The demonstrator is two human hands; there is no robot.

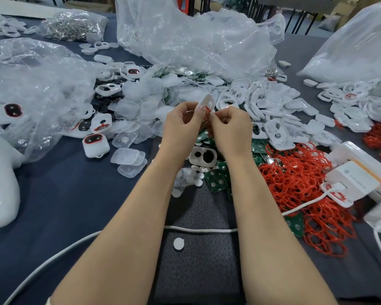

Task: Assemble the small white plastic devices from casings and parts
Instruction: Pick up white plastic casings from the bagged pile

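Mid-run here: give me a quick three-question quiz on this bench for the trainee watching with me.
1. True or false: the left hand is empty.
2. What colour is the ring pile beside the right hand? A blue, B red, C yellow.
3. Fill in: the circuit boards lying below the wrists are ____.
Key: 1 false, it pinches a white casing; 2 B; 3 green.
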